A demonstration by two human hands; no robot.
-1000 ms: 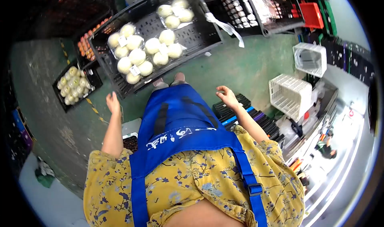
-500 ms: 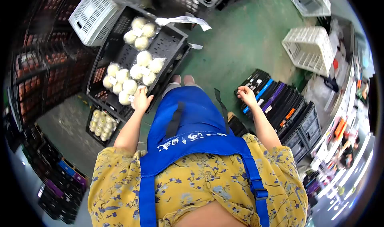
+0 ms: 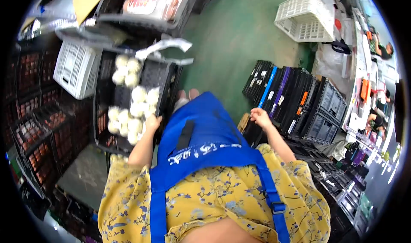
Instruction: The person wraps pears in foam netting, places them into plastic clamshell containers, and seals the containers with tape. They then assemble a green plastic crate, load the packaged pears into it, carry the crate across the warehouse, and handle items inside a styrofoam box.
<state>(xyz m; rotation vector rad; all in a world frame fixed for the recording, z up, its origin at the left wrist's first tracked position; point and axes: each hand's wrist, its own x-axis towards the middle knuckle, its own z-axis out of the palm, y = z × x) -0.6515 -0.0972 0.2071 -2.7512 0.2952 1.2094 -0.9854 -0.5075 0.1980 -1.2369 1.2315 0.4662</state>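
My left hand (image 3: pixel 151 124) is at the near right side of a black crate (image 3: pixel 160 78), beside bags of round white produce. Its thumb is apart from the fingers, and no hold on anything shows. Closest to it are one bag of produce (image 3: pixel 134 126) and another bag (image 3: pixel 143 100); a third bag (image 3: pixel 127 70) lies farther back in the crate. Small white labels show on the bags. My right hand (image 3: pixel 260 117) hovers near a row of folded black crates (image 3: pixel 287 98), its fingers curled together with nothing visible in them.
A white basket (image 3: pixel 73 68) stands left of the black crate, with stacked dark crates (image 3: pixel 34 133) beyond. Packaged goods (image 3: pixel 154 4) fill a crate at the top. Another white basket (image 3: pixel 306 18) lies on its side at the upper right. People (image 3: pixel 384 50) are far right.
The view has shifted, and the black crate now appears farther left and lower. My left hand has drawn back from the bag to the crate's side. My right hand stays curled.
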